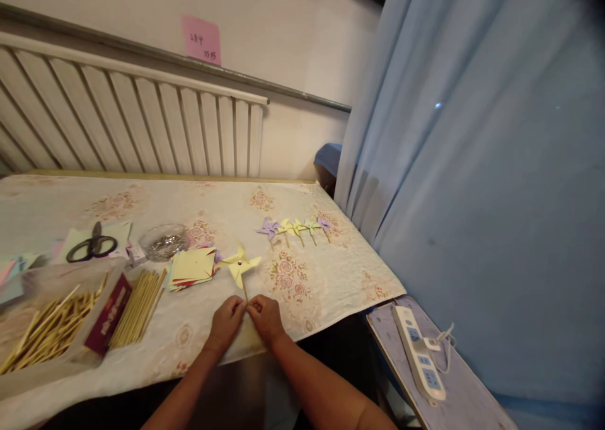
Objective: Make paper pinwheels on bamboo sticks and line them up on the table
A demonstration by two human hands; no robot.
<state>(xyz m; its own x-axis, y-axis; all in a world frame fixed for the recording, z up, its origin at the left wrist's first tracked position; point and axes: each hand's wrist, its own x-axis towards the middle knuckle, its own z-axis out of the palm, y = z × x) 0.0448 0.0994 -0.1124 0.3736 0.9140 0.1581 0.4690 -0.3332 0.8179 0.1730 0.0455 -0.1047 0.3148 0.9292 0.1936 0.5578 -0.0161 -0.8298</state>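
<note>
Floral tablecloth (pixel 302 291) lies beneath us. Our left hand (pixel 227 321) and right hand (pixel 265 318) together pinch the yellow pinwheel (pixel 240 266) stick's near end; its head points away.

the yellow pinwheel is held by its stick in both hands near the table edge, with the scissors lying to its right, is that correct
Not quite: the scissors lie to the left of the yellow pinwheel, beyond the paper stack. The rest holds: the left hand and right hand meet at its stick near the table edge. The head view shows this.
</note>
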